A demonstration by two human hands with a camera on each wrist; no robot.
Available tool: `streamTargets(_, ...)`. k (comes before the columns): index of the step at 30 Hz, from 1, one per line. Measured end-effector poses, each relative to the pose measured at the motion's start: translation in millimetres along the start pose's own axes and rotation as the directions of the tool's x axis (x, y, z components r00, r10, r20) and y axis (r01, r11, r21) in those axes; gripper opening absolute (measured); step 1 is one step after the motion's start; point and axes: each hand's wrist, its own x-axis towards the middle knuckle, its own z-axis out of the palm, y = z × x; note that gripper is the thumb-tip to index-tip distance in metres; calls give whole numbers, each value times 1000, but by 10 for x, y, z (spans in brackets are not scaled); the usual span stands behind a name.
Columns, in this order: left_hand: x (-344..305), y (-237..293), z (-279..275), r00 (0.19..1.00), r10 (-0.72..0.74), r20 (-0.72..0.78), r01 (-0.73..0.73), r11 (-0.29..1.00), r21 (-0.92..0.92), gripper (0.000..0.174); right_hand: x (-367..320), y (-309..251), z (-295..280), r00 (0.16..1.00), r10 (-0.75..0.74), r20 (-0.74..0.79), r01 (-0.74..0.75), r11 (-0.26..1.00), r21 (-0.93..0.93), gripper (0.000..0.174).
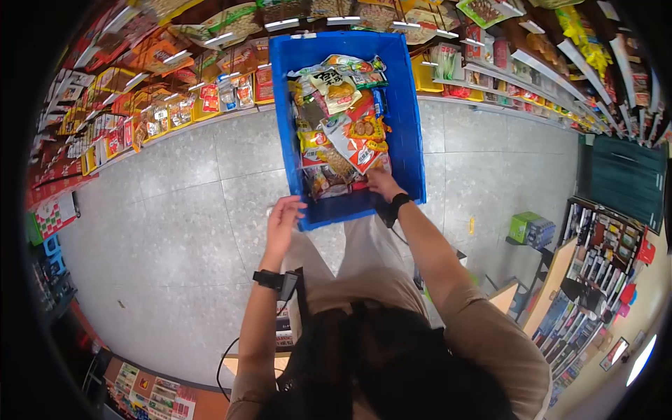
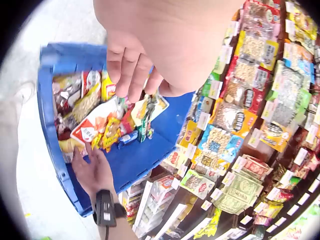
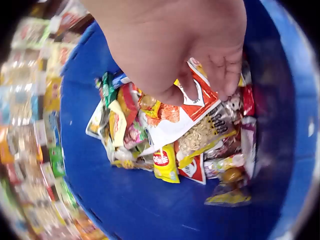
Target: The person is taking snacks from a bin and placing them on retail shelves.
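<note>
A blue crate (image 1: 414, 140) holds a pile of snack packets. My right hand (image 1: 385, 185) is inside its near right part, fingers loosely bent and spread at the lower end of a white-and-red packet (image 1: 355, 150); in the right wrist view the packet's corner lies between thumb and fingers of the right hand (image 3: 185, 55), and no firm grip shows. My left hand (image 1: 283, 220) is by the crate's near left corner, fingers relaxed and holding nothing. In the left wrist view, the left hand (image 2: 150, 45) hangs across the view in front of the crate (image 2: 50, 115).
Shelves of packaged snacks (image 1: 168, 115) curve along the far side, close behind the crate. Grey tiled floor (image 1: 182, 210) lies to both sides. At the right stand a green box (image 1: 521, 227) and a shelf full of small items (image 1: 609, 245).
</note>
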Motion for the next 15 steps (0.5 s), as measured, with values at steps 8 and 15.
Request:
streamTargets(8,1251,-1358,1313,930,-332,-160,345,937,61,35,567,235,140,972,78,222,-206,740,640,35)
streamTargets(15,1048,-1277,1559,894,-424,-143,410,905,-114,40,-857,-174,-123,932,-95,350,-100,860,501,37)
